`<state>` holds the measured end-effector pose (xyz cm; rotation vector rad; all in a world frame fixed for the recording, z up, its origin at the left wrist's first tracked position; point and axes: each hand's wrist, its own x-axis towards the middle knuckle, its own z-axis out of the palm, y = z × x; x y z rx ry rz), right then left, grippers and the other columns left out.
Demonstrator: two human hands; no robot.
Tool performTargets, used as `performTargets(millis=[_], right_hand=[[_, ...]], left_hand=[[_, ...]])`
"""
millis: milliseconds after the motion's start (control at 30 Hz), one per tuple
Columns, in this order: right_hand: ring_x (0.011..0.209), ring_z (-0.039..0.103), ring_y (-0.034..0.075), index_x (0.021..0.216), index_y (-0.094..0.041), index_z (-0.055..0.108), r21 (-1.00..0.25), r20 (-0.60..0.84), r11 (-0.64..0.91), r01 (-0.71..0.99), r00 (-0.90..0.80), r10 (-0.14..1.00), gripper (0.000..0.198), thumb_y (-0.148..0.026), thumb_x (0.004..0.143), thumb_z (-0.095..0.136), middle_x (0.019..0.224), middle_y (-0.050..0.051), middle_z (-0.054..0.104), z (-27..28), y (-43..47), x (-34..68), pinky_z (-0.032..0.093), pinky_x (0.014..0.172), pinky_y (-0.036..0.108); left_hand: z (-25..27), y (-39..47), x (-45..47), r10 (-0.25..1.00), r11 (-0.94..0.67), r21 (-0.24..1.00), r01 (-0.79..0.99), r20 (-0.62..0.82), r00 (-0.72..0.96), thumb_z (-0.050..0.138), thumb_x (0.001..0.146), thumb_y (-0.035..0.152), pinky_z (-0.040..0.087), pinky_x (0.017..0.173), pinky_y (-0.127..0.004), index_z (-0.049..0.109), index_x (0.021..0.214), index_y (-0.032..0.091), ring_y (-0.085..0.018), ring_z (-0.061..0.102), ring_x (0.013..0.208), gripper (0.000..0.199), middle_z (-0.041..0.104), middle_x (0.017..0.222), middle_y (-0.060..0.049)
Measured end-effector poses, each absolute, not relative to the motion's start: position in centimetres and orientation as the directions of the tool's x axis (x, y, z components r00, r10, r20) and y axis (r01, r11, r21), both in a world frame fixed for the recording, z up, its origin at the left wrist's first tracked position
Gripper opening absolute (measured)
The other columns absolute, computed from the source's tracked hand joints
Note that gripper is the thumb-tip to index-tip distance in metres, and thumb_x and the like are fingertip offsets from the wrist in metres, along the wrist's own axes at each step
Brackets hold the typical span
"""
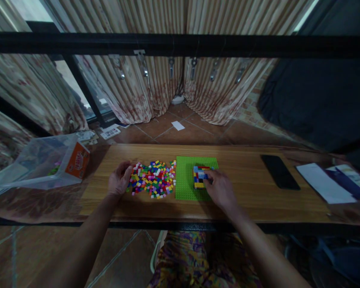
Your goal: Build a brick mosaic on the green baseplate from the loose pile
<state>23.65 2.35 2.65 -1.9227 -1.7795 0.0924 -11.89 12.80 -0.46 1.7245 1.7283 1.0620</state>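
Note:
A green studded baseplate (pixel 184 188) lies on the wooden board, carrying a small structure of toy bricks (pixel 199 181) in blue, yellow, red and black. My right hand (pixel 222 190) reaches over the structure's right side, its thumb and finger pinched together against the bricks. Whatever sits between those fingertips is hidden. Left of the baseplate spreads a loose pile of many-coloured toy bricks (pixel 153 179). My left hand (pixel 120 179) rests at the pile's left edge, thumb apart from its loosely curved fingers; I see nothing held in it.
A black phone (pixel 280 172) lies on the right of the wooden board (pixel 243 160), with white papers (pixel 324 182) beyond it. To the left stands a clear plastic box (pixel 45 160) with an orange label. A dark metal bar (pixel 180 45) crosses in front of the curtains.

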Motion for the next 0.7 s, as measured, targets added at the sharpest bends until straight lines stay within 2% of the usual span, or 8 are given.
performTargets(millis=[300,533,700], right_hand=[[0.086,0.058,0.023,0.098,-0.020,0.067,-0.379,0.292,-0.013,0.925,0.133,0.947,0.022,-0.019,0.082,0.051,0.092,0.009,0.065,2.5,2.3,23.7,0.046,0.081,0.038],[0.085,0.060,0.025,0.097,-0.018,0.063,-0.451,0.348,0.095,0.888,0.077,0.934,0.018,-0.022,0.086,0.050,0.089,0.009,0.066,2.4,1.8,24.1,0.048,0.079,0.039],[0.084,0.060,0.026,0.096,-0.018,0.062,-0.412,0.394,0.147,0.899,0.031,0.919,0.017,-0.024,0.089,0.049,0.090,0.010,0.067,2.5,1.8,24.5,0.049,0.078,0.041]], left_hand=[[0.1,12.5,-11.5,0.978,-0.083,0.790,0.607,0.183,-0.104,0.048,0.083,0.049,0.053,0.088,-0.036,0.061,0.109,0.017,-0.024,0.066,0.098,0.044,0.072,0.104,-0.008],[-0.3,12.6,-11.6,0.979,-0.077,0.803,0.590,0.173,-0.108,0.049,0.081,0.049,0.052,0.090,-0.037,0.061,0.110,0.015,-0.024,0.065,0.100,0.046,0.070,0.105,-0.010],[-0.9,12.9,-11.9,0.978,-0.094,0.811,0.578,0.185,-0.101,0.051,0.079,0.049,0.051,0.091,-0.037,0.061,0.109,0.015,-0.024,0.065,0.100,0.047,0.070,0.105,-0.011]])
